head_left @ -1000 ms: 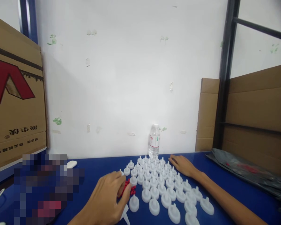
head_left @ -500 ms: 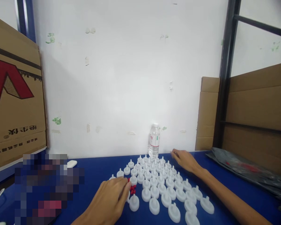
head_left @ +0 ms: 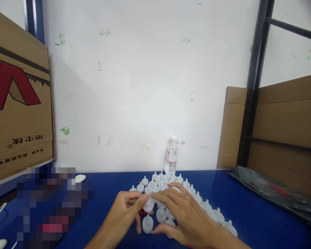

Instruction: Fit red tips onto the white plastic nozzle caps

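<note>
Two hands come together over one held spouted cap (head_left: 148, 207), translucent white, above the near left corner of the cap rows. The left hand (head_left: 125, 209) pinches its upper edge between thumb and finger. The right hand (head_left: 185, 211) is spread, thumb well away from the fingers; whether its index fingertip touches the cap, I cannot tell. The cap is tipped, its round face and small dark hole toward the wearer, so its long axis runs roughly along the line of sight. Red pieces (head_left: 142, 213) lie just behind it; a standing cap (head_left: 147, 224), spout up, sits directly below. More upright caps (head_left: 145, 181) crowd under the right palm and forearm, leaving little room there. Blue tabletop (head_left: 106, 186) stretches beyond both forearms, its far edge at the white wall (head_left: 134, 103), where a water bottle (head_left: 171, 157) stands.
</note>
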A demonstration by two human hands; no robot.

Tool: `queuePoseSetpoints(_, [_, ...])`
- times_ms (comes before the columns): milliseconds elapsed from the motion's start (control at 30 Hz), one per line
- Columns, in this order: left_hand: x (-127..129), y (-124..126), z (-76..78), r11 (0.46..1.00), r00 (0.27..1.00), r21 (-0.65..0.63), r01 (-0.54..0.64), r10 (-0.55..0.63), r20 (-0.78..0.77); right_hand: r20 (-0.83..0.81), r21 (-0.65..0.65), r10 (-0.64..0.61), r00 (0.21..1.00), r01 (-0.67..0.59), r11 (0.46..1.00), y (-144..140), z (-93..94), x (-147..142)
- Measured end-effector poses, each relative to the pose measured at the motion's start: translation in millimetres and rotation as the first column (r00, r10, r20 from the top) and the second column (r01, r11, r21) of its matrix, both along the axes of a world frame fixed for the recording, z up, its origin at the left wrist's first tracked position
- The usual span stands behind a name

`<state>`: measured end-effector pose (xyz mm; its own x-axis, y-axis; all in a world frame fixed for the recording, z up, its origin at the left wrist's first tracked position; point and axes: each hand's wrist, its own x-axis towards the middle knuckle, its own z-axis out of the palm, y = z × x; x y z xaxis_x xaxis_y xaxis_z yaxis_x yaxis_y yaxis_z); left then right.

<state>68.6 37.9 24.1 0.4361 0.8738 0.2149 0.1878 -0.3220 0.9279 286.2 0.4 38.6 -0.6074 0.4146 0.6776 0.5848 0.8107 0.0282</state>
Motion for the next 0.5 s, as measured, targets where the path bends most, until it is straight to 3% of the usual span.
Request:
queuePoseSetpoints(133, [4.2, -7.2, -1.2, 0.997, 0.997, -0.034, 0.074, -0.073, 0.020, -0.097, 0.020, 0.047, 0.994, -0.045, 0.999, 1.6, -11.5, -6.8])
queuePoseSetpoints(333, [8.4, -11.0, -4.2, 0.986, 0.984, -0.028, 0.166, -0.167, -0.055, -0.089, 0.147, 0.116, 0.989, -0.102, 0.984, -2.9, -8.9, -9.6])
queuePoseSetpoints(433, [-1.4, -6.2, 4.0, 0.984, 0.970, 0.160, 0.082, -0.043, -0.237, -0.064, 0.209, 0.113, 0.992, -0.098, 0.973, -2.9, -5.0, -6.8])
queuePoseSetpoints(500, [-13.8, -1.6, 13.1, 0.910, 0.888, 0.410, 0.067, 0.133, -0.440, -0.075, 0.218, 0.089, 0.993, -0.071, 0.973, -0.8, -3.1, -2.2])
